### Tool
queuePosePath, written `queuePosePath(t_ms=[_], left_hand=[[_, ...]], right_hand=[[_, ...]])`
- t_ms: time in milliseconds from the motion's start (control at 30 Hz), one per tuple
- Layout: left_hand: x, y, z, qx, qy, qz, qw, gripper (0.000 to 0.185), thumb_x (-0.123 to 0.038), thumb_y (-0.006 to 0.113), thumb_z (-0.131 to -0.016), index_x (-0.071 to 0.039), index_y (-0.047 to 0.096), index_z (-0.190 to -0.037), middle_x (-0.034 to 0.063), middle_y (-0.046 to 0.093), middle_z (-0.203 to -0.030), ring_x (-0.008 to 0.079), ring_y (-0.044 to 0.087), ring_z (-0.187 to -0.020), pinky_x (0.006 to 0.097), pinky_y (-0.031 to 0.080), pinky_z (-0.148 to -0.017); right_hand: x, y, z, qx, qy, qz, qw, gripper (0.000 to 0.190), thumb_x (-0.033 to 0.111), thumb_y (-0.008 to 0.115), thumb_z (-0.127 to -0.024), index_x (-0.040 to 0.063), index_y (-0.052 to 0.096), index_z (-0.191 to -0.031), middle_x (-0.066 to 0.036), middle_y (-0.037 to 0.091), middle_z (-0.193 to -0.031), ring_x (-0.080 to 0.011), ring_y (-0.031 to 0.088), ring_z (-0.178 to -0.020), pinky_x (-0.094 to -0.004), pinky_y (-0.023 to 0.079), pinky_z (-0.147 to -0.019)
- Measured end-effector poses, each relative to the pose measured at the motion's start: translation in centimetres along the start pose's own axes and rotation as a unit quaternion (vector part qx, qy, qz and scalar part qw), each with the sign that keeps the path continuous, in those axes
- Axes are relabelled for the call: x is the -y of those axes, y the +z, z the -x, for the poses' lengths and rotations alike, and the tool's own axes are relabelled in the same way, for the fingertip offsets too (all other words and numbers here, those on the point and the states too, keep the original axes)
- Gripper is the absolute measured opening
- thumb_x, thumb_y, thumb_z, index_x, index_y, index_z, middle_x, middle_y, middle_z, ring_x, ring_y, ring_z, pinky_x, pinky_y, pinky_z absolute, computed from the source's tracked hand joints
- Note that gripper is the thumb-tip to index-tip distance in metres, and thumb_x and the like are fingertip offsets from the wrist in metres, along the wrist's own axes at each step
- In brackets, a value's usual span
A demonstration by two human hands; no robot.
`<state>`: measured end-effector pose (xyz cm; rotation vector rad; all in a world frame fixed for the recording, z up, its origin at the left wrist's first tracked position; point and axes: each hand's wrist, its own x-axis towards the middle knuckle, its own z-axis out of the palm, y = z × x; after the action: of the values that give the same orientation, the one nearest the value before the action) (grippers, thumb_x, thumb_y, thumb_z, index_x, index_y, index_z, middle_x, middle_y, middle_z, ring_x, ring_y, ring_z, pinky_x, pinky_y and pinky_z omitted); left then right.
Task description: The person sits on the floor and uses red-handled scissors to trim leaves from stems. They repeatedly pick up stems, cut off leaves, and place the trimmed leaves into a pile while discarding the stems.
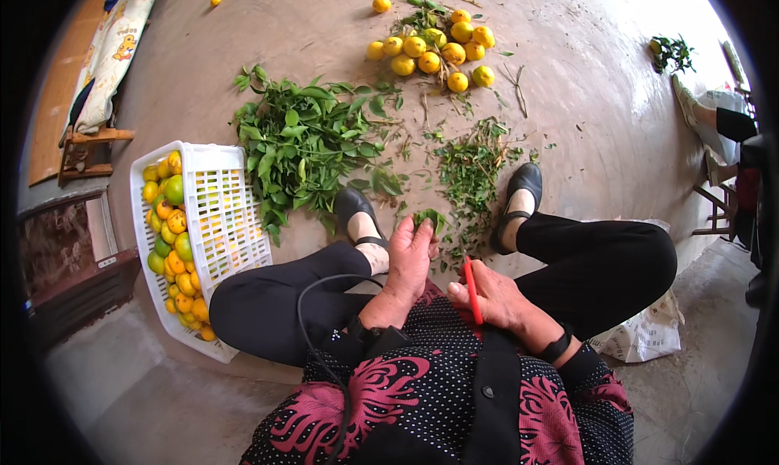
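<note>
Between my knees, my left hand [411, 252] pinches a small bunch of green leaves [431, 219] with thumb and fingers. Just right of it, my right hand [490, 296] is closed around a red-handled cutting tool [471, 290], probably scissors; its blades are hard to make out. On the floor beyond my left foot lies a large heap of leafy green twigs [304, 139]. Cut leaf pieces [471, 173] are scattered between my shoes. Farther off, several yellow citrus fruits [453, 53] lie among twigs and leaves.
A white plastic crate [213, 179] of yellow and green citrus stands tilted by my left knee. A printed white sack [648, 331] lies beside my right leg. Another person's foot [686, 101] shows at the right, near a leafy fruit sprig [674, 54]. A wooden bench [91, 137] stands at upper left.
</note>
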<state>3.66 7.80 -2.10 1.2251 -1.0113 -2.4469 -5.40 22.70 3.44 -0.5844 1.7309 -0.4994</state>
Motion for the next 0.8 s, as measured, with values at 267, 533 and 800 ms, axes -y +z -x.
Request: queuePosePath(t_ms=[267,533,800], left_hand=[[0.8,-0.2,-0.3,-0.041,0.059,0.012,0.997,0.005,-0.012,0.052,-0.100,-0.009,0.055,-0.096,-0.0043,0.052,-0.076,0.0035,0.041,-0.059,0.0198,0.036,-0.052],[0.3,0.0,-0.7,-0.028,0.100,-0.007,0.995,0.006,-0.014,0.051,-0.100,-0.011,0.055,-0.097,-0.0061,0.048,-0.075,0.0047,0.041,-0.059,0.0209,0.037,-0.055],[0.8,0.5,0.0,-0.009,0.079,-0.058,0.995,0.008,-0.014,0.052,-0.100,-0.008,0.056,-0.102,-0.0051,0.049,-0.074,0.0043,0.040,-0.058,0.0203,0.035,-0.052]], right_hand=[[0.8,-0.4,-1.5,0.042,-0.039,0.056,0.997,0.090,0.081,0.047,-0.078,-0.001,0.048,-0.116,-0.024,0.062,-0.108,-0.0401,0.060,-0.107,-0.0460,0.047,-0.089],[0.7,-0.8,-1.6,0.052,-0.049,0.044,0.996,0.090,0.080,0.046,-0.079,0.001,0.047,-0.120,-0.025,0.060,-0.117,-0.0401,0.059,-0.111,-0.0461,0.046,-0.092],[0.3,-0.4,-2.8,0.043,-0.051,-0.014,0.998,0.094,0.083,0.040,-0.079,-0.001,0.047,-0.119,-0.026,0.060,-0.117,-0.0405,0.058,-0.112,-0.0460,0.045,-0.094]])
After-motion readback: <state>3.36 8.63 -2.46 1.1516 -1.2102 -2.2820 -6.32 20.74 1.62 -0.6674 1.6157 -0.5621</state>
